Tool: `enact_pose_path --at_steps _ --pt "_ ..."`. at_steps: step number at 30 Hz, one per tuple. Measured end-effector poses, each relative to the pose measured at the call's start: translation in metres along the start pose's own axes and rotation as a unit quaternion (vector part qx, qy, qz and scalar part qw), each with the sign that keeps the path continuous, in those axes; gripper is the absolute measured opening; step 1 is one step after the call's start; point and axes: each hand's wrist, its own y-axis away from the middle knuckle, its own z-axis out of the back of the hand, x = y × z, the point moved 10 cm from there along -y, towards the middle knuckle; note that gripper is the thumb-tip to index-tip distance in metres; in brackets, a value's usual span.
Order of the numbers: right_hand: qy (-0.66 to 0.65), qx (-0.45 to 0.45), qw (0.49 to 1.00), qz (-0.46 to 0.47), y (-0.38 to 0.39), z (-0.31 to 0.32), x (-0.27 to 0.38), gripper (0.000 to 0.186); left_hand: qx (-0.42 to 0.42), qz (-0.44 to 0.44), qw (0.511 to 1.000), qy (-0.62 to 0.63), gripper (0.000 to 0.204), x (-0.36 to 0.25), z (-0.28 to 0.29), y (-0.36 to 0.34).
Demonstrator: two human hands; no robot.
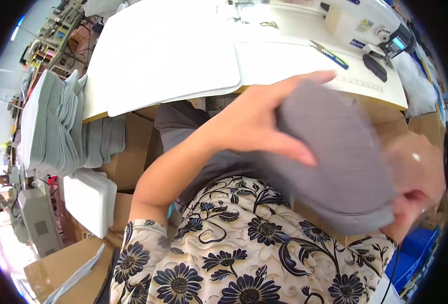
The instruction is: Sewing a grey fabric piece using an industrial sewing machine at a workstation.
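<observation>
A dark grey, layered flat piece with rounded corners, blurred by motion, is held up over my lap at the right. My left hand grips its left edge, thumb pressed across its face and fingers behind the top. My right hand, also blurred, holds the lower right edge. Behind them is the cream sewing table, with white padded sheets, green-handled scissors and a small black object on it.
A white sewing machine stands at the back right. Pale grey-green stacked pieces hang at the left, above white pads. Cardboard boxes surround me low down, and a blue bin sits at the lower right.
</observation>
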Motion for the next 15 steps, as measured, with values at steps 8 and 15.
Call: enact_pose_path --at_steps 8,15 --pt "0.225 -0.118 0.951 -0.178 -0.076 -0.028 -0.182 0.027 -0.358 0.118 0.876 -0.300 0.046 -0.140 0.241 0.139" --pt "0.303 -0.081 0.946 -0.082 -0.083 -0.078 -0.246 0.033 -0.095 0.305 0.689 -0.651 0.037 -0.137 0.320 -0.036"
